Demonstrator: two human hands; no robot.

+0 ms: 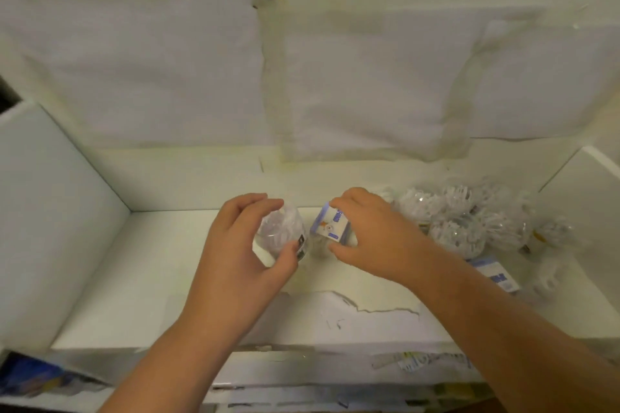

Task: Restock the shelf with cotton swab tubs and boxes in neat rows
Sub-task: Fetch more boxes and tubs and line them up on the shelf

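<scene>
A clear round cotton swab tub [283, 233] sits at mid-shelf, enclosed by the left hand [235, 245]; fingers curl over its top and the thumb presses its near side beside a dark label, so this grip is closed on the tub. Whether the tub's base rests on the shelf board [141, 278] cannot be told. Just right of it, nearly touching, is a small white and blue swab box [332, 223], tilted, its printed face turned up. The right hand [372, 238] pinches it between fingertips at the far edge and thumb at the near edge; this grip is closed on the box.

Further right, a loose cluster of clear tubs [469, 221] lies unordered against the back and the right divider [590, 198]. A second blue and white box [496, 275] lies flat near the front, partly hidden by the right forearm.

The board's white surface is torn along the front edge [369, 307]. A white left divider [50, 211] bounds the bay. Pale soft packages [362, 84] fill the space behind.
</scene>
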